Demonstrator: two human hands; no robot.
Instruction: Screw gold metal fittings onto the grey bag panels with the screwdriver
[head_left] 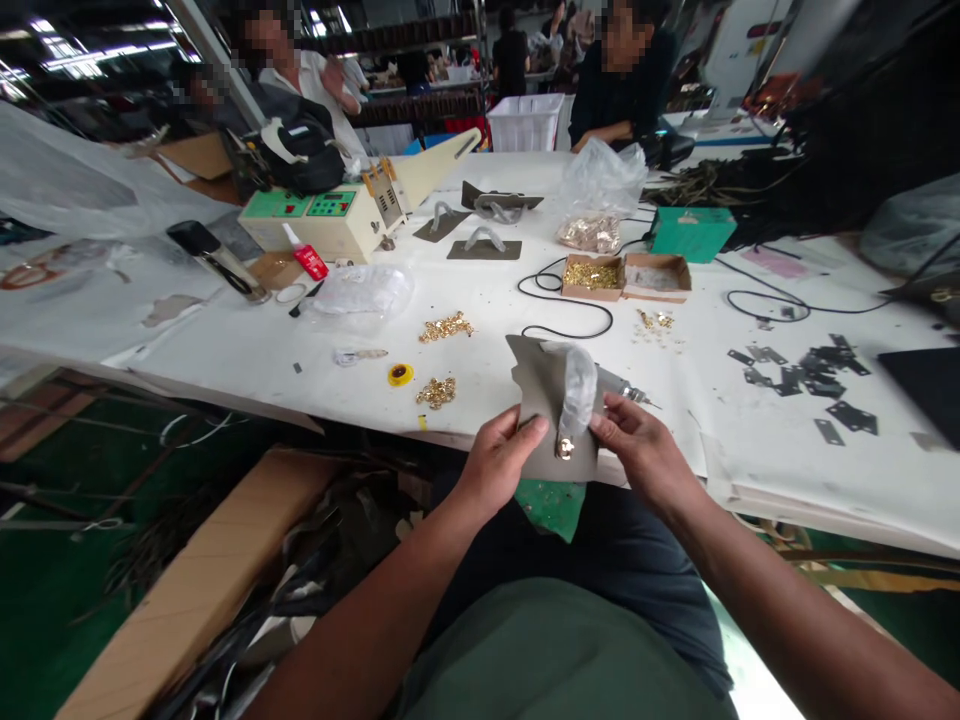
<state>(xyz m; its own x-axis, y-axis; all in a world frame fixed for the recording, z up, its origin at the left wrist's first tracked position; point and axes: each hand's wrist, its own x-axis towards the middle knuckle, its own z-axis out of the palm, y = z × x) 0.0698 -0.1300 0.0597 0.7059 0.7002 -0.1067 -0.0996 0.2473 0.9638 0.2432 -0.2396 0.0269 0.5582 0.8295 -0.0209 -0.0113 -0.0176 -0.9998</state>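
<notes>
I am holding a grey panel (536, 452) below frame centre; the left hand (496, 462) and right hand (643, 446) are pinching its sides between their fingers (533, 432).

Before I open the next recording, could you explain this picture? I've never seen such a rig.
No robot here: these are a person's bare hands, seen by a camera worn on the head, facing forward and down. The left hand and right hand hold a grey-brown panel with a plastic-wrapped handle and a gold-coloured fitting. On the white table are small gold-coloured pieces in piles, a box of more, dark plates on the right, and similar panels farther back.
</notes>
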